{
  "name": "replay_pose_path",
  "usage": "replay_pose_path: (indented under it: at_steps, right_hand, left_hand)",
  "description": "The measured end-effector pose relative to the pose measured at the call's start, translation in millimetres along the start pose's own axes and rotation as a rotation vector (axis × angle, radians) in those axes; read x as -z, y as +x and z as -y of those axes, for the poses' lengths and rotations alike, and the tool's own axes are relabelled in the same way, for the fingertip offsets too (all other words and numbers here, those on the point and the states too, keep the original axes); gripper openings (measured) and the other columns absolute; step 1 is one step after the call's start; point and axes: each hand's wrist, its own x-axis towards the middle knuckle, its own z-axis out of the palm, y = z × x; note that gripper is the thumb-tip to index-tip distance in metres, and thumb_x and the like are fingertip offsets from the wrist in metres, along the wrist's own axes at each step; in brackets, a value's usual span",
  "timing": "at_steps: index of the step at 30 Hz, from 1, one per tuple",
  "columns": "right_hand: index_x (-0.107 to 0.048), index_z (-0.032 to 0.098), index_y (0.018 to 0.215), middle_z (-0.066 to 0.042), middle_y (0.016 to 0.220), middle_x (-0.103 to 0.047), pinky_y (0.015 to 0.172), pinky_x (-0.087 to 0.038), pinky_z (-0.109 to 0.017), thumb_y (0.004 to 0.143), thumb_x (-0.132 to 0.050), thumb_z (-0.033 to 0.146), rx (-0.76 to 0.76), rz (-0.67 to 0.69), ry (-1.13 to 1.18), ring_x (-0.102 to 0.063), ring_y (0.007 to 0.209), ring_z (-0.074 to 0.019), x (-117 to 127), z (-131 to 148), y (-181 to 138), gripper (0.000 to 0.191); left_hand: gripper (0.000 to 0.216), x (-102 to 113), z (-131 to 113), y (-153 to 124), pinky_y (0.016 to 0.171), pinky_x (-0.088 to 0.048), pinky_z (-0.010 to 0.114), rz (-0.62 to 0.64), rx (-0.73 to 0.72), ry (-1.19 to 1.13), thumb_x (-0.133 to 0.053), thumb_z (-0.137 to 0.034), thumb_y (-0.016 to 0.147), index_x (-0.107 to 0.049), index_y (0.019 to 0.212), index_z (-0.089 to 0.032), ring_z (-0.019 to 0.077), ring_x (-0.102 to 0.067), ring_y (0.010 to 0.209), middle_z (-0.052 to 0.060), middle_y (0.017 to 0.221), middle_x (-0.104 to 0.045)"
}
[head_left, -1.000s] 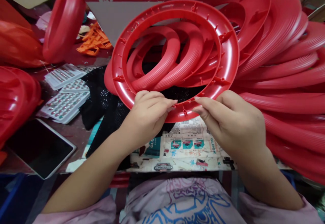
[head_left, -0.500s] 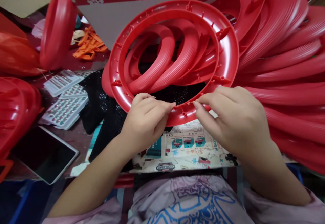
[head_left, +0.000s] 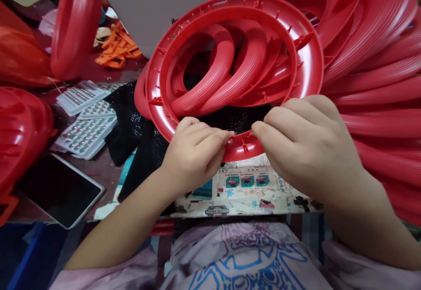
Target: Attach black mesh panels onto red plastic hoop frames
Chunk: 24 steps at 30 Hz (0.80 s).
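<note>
A large red plastic ring, its ribbed hollow side with small pegs facing me, leans over other red rings. My left hand is closed at the ring's near edge, thumb and forefinger pinched by the inner rim. On the other side of a short stretch of bare rim, my right hand is closed too, its fingers curled over the edge and its thumb hidden. Whether a small piece is also pinched in the fingertips, I cannot tell. Beneath lies a printed cardboard sheet.
Red grooved rings are heaped at the right. On the left are white trays of small metallic pieces, a tablet-like device, black cloth, orange plastic parts and an upright red ring. A red-and-white box stands behind.
My right hand has turned over the rim, so its thumb no longer shows. My left hand keeps its pinch. The ring appears slightly further right and higher as the view shifts.
</note>
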Motion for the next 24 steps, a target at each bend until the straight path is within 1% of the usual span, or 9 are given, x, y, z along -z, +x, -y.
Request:
replay_pose_path:
  at_steps: [3,6,10,13,16,22,24]
  right_hand:
    - [-0.060,0.020,0.067,-0.003,0.063,-0.049,0.063,-0.029,-0.036,0.092,-0.044,0.010,0.051,0.029,0.005,-0.039,0.067,-0.0181,0,-3,1,0.031]
    - [-0.060,0.019,0.069,-0.003,0.064,-0.051,0.062,-0.029,-0.035,0.091,-0.047,0.010,0.047,0.025,0.007,-0.039,0.067,-0.0185,-3,-4,-1,0.028]
    - [-0.057,0.020,0.064,-0.003,0.063,-0.053,0.061,-0.030,-0.035,0.089,-0.054,0.014,-0.025,-0.009,0.022,-0.040,0.065,-0.0185,-7,-1,-5,0.026]
    - [-0.056,0.021,0.059,-0.002,0.058,-0.051,0.060,-0.029,-0.035,0.088,-0.057,0.015,-0.102,-0.062,0.046,-0.040,0.062,-0.0176,-9,4,-8,0.030]
    - [-0.056,0.020,0.056,-0.001,0.055,-0.049,0.059,-0.029,-0.035,0.088,-0.057,0.016,-0.165,-0.091,0.092,-0.040,0.059,-0.0167,-9,8,-10,0.032]
    - [-0.059,0.017,0.060,-0.001,0.058,-0.050,0.060,-0.031,-0.033,0.089,-0.054,0.017,-0.316,0.014,0.254,-0.045,0.059,-0.0154,-8,11,-9,0.030]
    - [-0.059,0.017,0.060,0.000,0.058,-0.050,0.060,-0.032,-0.032,0.089,-0.053,0.017,-0.339,0.034,0.304,-0.045,0.058,-0.0146,-8,10,-8,0.030]
  left_hand:
    - [0.013,0,0,0,0.063,-0.043,0.032,-0.009,0.001,0.001,-0.051,-0.009,0.089,-0.063,0.093,-0.014,0.0160,-0.063,0.066,0.004,0.077,-0.073]
    - [0.013,-1,0,-1,0.063,-0.043,0.033,-0.029,0.001,-0.010,-0.051,-0.008,0.089,-0.063,0.093,-0.013,0.0169,-0.064,0.066,0.005,0.078,-0.073]
    - [0.013,-2,1,-1,0.063,-0.042,0.034,-0.030,0.000,-0.027,-0.051,-0.007,0.089,-0.062,0.092,-0.012,0.0165,-0.063,0.064,0.005,0.076,-0.072]
    - [0.012,-2,2,-1,0.063,-0.040,0.033,-0.019,-0.009,-0.021,-0.052,-0.008,0.089,-0.063,0.092,-0.011,0.0158,-0.062,0.063,0.005,0.077,-0.072]
    - [0.011,-3,3,-2,0.064,-0.040,0.033,-0.039,-0.015,-0.015,-0.053,-0.008,0.089,-0.063,0.094,-0.012,0.0156,-0.062,0.063,0.005,0.079,-0.073]
    - [0.011,-5,1,-2,0.064,-0.040,0.033,-0.065,0.002,-0.020,-0.052,-0.009,0.091,-0.062,0.094,-0.014,0.0141,-0.062,0.063,0.003,0.081,-0.074]
    - [0.012,-6,0,-3,0.064,-0.039,0.033,-0.068,0.003,-0.021,-0.051,-0.009,0.092,-0.061,0.094,-0.014,0.0139,-0.061,0.063,0.003,0.081,-0.074]
